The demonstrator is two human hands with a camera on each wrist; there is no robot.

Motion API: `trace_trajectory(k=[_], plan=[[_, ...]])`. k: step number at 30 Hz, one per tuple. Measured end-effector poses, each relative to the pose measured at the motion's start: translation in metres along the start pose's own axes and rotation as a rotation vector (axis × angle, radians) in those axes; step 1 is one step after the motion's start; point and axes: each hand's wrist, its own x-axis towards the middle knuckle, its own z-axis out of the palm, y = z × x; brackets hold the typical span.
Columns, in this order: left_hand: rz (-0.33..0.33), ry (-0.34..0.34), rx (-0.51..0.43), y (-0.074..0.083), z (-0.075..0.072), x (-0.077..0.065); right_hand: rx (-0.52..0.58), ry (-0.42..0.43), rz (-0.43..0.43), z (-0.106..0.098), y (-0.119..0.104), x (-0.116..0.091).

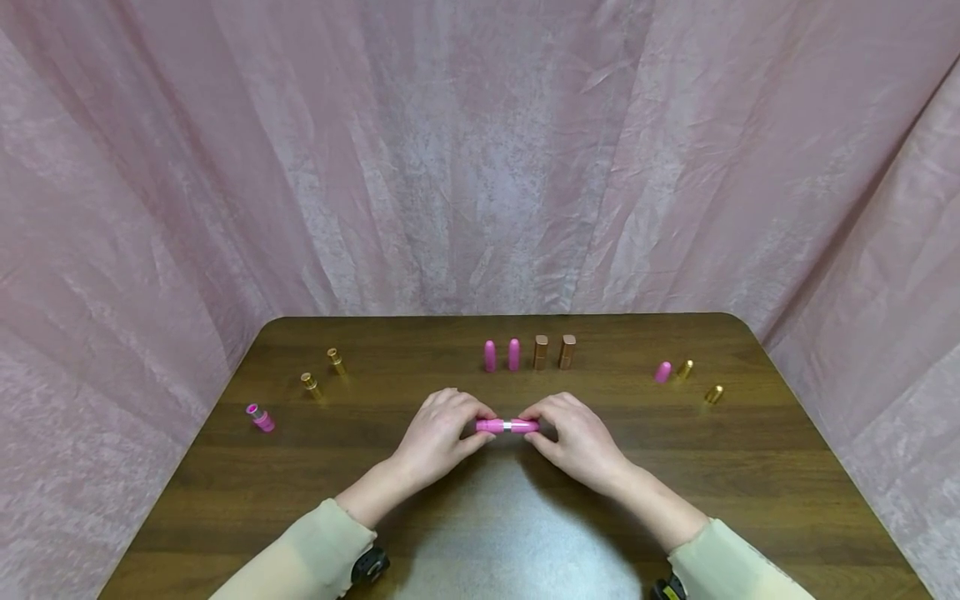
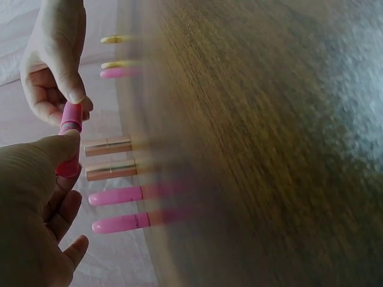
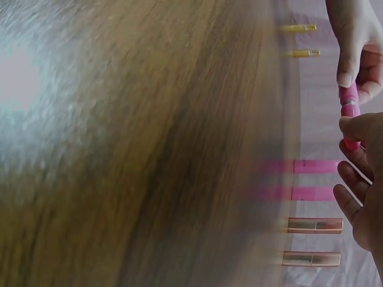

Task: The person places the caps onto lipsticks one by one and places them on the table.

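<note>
Over the middle of the table, both hands hold a pink lipstick lying level between them. My left hand [image 1: 442, 433] pinches its base, the pink lipstick tube [image 1: 489, 426], between thumb and fingers. From the other side, my right hand [image 1: 576, 437] pinches the pink lipstick cap [image 1: 526, 426]. A silver band shows between the two pink parts, with the cap's mouth right at it. In the left wrist view the right hand [image 2: 57, 57] is at the far end of the lipstick. The right wrist view shows the left hand [image 3: 356, 42] on the opposite end.
Beyond the hands, two closed pink lipsticks [image 1: 513, 355] and two rose-gold lipsticks [image 1: 541, 352] stand in a row. Left on the table [image 1: 405, 367] are two uncapped gold tubes [image 1: 311, 385] and an uncapped pink tube [image 1: 261, 418]. Right are a pink cap [image 1: 663, 372] and two gold caps [image 1: 715, 394].
</note>
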Motion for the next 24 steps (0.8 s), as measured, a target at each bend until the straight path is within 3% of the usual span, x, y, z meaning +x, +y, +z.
trace_trajectory(k=[6,15,24], plan=[[0.030,0.020,-0.009,0.0015,0.0022,0.0018,0.012,0.002,-0.008,0.0025,-0.0021,0.0016],[0.019,0.011,-0.006,0.0036,0.0031,0.0022,0.021,0.019,-0.039,0.0052,-0.0027,0.0010],[0.026,0.034,-0.003,0.0073,0.0035,0.0038,0.005,0.082,-0.101,0.0089,-0.0022,-0.0008]])
